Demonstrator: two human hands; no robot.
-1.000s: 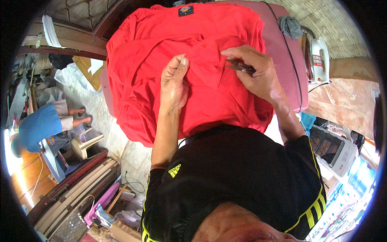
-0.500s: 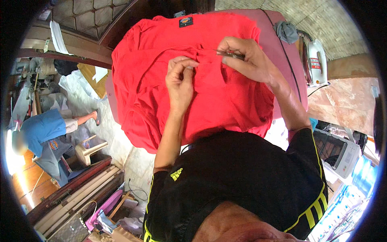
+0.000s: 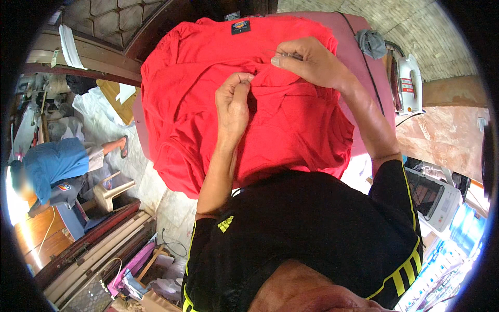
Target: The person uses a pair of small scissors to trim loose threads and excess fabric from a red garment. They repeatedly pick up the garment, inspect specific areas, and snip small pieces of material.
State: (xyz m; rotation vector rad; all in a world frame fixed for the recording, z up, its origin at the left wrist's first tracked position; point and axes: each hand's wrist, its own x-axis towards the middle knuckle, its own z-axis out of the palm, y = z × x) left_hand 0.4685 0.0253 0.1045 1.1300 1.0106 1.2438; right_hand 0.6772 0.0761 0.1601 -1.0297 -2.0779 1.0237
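Note:
A red garment (image 3: pixel 197 125) with a dark neck label (image 3: pixel 240 27) lies spread and wrinkled in front of me. My left hand (image 3: pixel 233 104) is closed, thumb and fingertips pinching a bit of its red cloth near the middle. To the right and slightly farther off, my right hand (image 3: pixel 312 62) is closed around small dark metal thread snips (image 3: pixel 293 55), mostly covered by my fingers. Their thin tips point left, over the cloth. A raised fold of the garment runs between my two hands.
Under the garment is a pinkish padded board (image 3: pixel 358 78) with a dark cord across it. A white iron (image 3: pixel 410 86) and a grey cloth (image 3: pixel 370 43) are at the right. On the left, another person in a blue shirt (image 3: pixel 57 158) bends beside a beige stool (image 3: pixel 112 192).
My right hand has moved a little away from me and to the left, and the cloth between my hands is now lifted into a fold. My left hand stays nearly in place.

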